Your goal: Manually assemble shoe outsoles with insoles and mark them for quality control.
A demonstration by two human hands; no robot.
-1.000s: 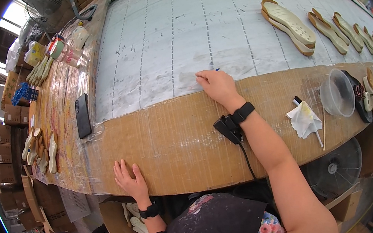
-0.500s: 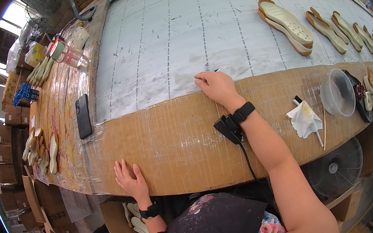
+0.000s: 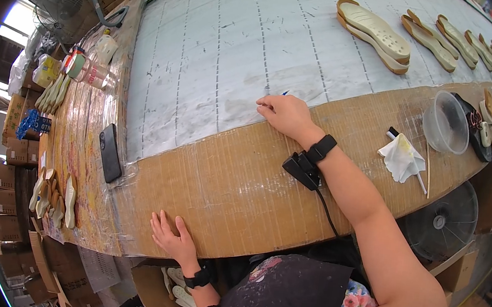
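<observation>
Blue-tipped thing (image 3: 285, 93) upper-mid frame's probably light, so hold mid-length; right hand (image 3: 288, 113) curled, can't tell if pinching, left hand (image 3: 175, 241) spread.

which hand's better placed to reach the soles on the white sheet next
Probably the right hand: it is at the sheet, nearer the soles; the left hand is back on the cardboard.
</observation>
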